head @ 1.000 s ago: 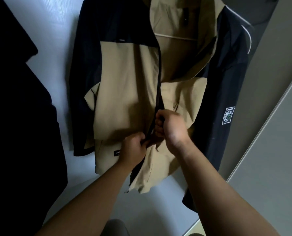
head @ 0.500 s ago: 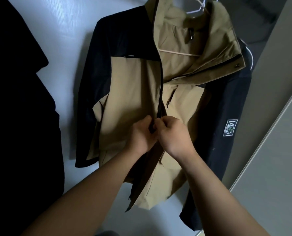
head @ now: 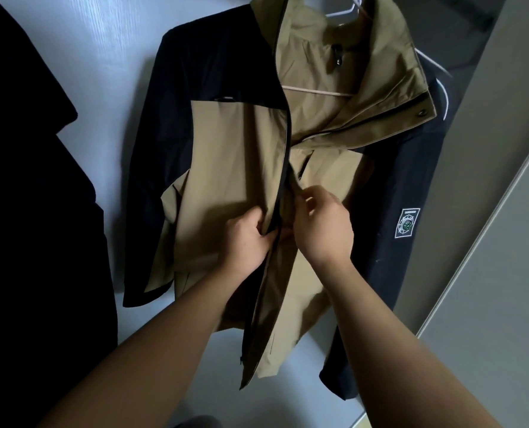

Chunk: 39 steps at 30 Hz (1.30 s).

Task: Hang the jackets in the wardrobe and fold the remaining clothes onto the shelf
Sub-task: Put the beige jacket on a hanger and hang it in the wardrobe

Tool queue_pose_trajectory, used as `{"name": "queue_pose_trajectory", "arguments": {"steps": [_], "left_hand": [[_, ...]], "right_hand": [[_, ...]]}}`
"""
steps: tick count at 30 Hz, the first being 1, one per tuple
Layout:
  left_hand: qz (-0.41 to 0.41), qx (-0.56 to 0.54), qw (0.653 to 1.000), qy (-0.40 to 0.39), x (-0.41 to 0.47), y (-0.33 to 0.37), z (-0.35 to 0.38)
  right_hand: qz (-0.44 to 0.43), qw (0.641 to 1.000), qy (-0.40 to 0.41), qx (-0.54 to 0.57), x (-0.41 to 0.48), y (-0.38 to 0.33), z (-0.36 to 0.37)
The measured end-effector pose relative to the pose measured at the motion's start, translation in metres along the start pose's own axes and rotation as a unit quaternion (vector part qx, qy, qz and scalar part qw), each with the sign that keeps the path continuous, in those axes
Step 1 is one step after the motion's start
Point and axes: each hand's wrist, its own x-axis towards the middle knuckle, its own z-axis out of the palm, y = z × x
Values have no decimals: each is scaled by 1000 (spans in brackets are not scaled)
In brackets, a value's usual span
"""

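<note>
A tan and navy jacket [head: 232, 156] hangs on a white hanger [head: 346, 9] against the pale back wall of the wardrobe, its front zip open from the chest up. My left hand [head: 246, 239] pinches the left front edge beside the dark zip line. My right hand [head: 322, 223] grips the right front edge close to the zip, fingers curled. The two hands almost touch at the jacket's middle. A square badge [head: 406, 223] shows on the navy right sleeve.
A black garment [head: 31, 211] hangs at the left and fills that side. A grey wardrobe side panel or door [head: 501, 273] runs diagonally down the right. The white wardrobe back wall [head: 102, 57] shows between the garments.
Both hands have moved up along the jacket's front to its middle. The view has tilted up, so the collar and hanger hook now show.
</note>
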Motion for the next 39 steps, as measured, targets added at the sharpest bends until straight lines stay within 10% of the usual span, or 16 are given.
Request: {"name": "queue_pose_trajectory", "arguments": {"steps": [4,7,16,22,27,34,39], "left_hand": [[-37,-24,999,16,-2,-2,-3],[-54,-29,998,15,-1,-2,-3],[-5,-24,1000,-12,-6,-9,-8],[-8,-49,997,-50,-14,-15,-12],[-16,-73,995,-65,-6,-16,-15],[-81,-25,991,-100,6,-19,-9],[-115,37,983,-139,23,-10,-11]], "right_hand": [[276,891,7,360,-7,21,3],[364,858,-33,360,-11,30,11],[114,985,-42,125,-14,14,7],[-49,991,-110,-55,-18,0,11],[100,976,-167,98,-4,-8,9],[375,805,-233,397,17,-33,-13],[257,863,-169,401,50,-56,-41]]}}
